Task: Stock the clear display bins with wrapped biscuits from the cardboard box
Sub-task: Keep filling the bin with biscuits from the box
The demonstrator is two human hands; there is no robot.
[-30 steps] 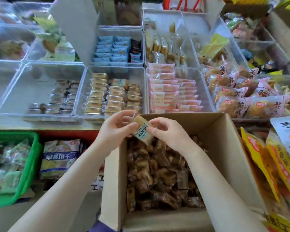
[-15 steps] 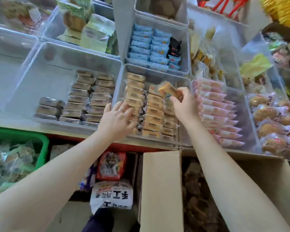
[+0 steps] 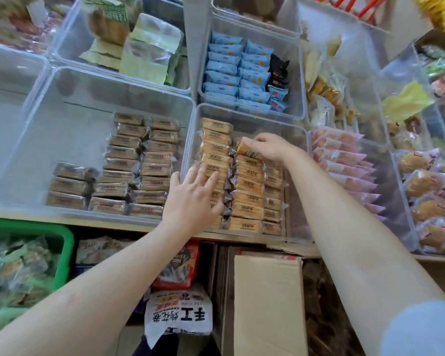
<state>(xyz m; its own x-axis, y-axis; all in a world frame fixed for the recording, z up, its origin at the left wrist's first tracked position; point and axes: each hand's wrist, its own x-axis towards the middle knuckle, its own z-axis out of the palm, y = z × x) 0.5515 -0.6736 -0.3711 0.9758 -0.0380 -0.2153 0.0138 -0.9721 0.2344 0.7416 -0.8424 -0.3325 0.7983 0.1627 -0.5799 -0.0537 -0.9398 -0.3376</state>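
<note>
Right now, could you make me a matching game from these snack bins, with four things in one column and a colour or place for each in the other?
Things:
1. wrapped biscuit pinched by the right hand
2. blue packets
3. pink packets
4. green basket

Places:
A. bin right of the golden biscuits
B. lower left, below the shelf
C. bin behind the golden biscuits
D. top of the middle row

Pairs: 1-D, 2-C, 3-A, 4-B
</note>
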